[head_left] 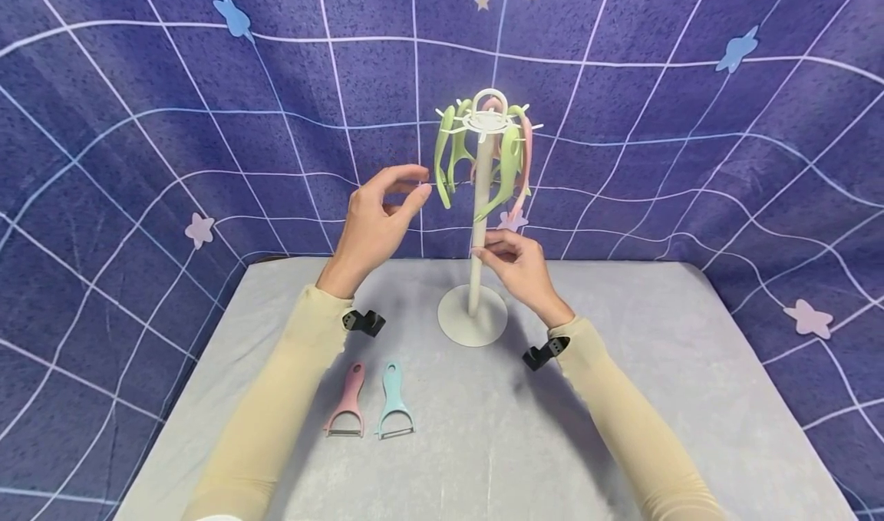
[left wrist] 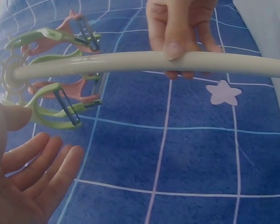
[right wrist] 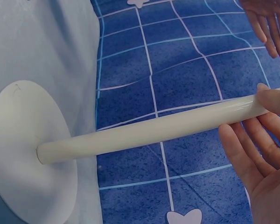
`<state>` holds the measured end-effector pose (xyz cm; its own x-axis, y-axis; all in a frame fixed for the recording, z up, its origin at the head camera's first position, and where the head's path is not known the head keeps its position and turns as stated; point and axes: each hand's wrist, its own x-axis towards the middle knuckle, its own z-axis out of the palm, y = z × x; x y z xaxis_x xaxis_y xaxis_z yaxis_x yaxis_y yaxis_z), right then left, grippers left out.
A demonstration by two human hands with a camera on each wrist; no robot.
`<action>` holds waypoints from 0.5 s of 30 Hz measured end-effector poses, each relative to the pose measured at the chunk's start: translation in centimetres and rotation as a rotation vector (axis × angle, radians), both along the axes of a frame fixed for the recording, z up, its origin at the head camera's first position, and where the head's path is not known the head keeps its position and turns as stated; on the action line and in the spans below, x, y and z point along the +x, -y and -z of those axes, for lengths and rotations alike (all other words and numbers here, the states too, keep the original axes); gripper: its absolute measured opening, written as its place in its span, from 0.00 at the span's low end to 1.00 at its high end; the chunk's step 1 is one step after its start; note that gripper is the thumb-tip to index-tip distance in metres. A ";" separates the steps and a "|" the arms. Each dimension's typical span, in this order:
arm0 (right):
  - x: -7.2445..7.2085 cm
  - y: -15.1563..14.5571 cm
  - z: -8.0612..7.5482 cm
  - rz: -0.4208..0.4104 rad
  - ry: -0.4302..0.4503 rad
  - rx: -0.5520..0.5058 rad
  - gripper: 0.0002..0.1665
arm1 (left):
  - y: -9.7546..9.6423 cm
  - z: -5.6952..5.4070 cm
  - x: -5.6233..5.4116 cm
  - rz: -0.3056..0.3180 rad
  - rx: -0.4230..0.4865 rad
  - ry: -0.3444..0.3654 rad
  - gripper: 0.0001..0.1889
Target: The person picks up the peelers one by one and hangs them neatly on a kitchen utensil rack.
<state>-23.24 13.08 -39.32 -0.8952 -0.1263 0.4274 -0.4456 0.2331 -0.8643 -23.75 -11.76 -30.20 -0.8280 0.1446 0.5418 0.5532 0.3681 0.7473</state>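
The right hand pinches the stand by its pole, seemingly to steady it upright, while the left hand, thumb and fingers parted and holding nothing, hovers just beside a green peeler hanging from the top. A pink peeler and a blue peeler lie near each other on the pale grey desk, perhaps for easy reach; behind hangs blue cloth with grid lines and stars.

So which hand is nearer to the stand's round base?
Right. The right hand holds the pole above the round base; the left hand is higher and off to the left, near a hanging green peeler.
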 end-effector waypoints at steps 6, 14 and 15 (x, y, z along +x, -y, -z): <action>-0.9 -0.3 1.5 0.002 -0.006 -0.012 0.12 | 1.0 1.9 1.2 0.002 -0.045 0.005 0.17; -1.0 -0.5 1.5 -0.012 -0.022 -0.028 0.11 | 1.9 4.3 2.8 -0.005 -0.141 -0.007 0.16; -1.0 -0.4 1.5 -0.010 -0.017 -0.029 0.11 | 2.0 4.5 3.0 -0.004 -0.149 -0.002 0.16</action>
